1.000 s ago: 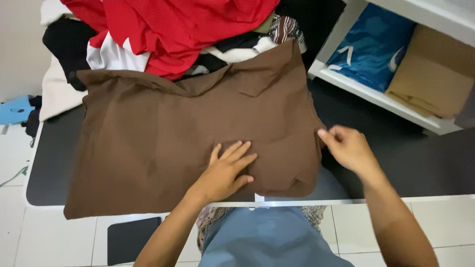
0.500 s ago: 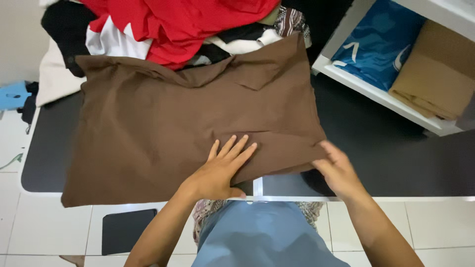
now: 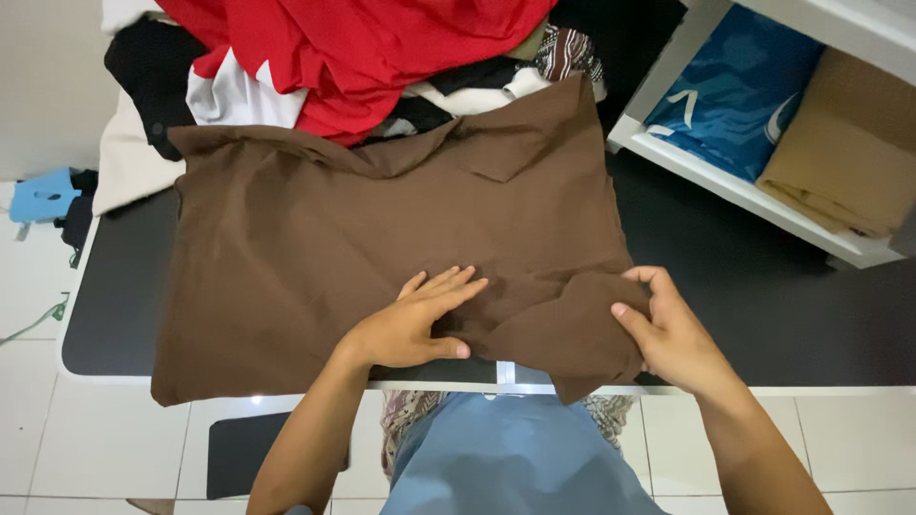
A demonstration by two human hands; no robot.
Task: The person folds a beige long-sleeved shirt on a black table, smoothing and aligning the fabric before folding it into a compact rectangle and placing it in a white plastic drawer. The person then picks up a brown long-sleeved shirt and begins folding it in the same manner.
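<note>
A: Where is the brown cloth [image 3: 382, 248] now?

B: It lies spread over the dark tabletop [image 3: 744, 296], in the middle of the frame. Its top edge touches the pile of clothes [image 3: 363, 57] at the upper part, and its lower left corner hangs a little over the near edge.

A: And the hands?

B: The left hand [image 3: 415, 324] is flat and open, fingers together, pressing on the cloth near the bottom center. The right hand [image 3: 668, 334] is closed on the lower right corner, which is lifted and folded toward the middle.

A: How to make this fold well, in your opinion?

B: I think the left hand must press firmly, so the cloth does not slide. The right hand should bring the corner across evenly and low, keeping the new edge straight. Wrinkles near the thumb need smoothing before the fold is pressed.
</note>
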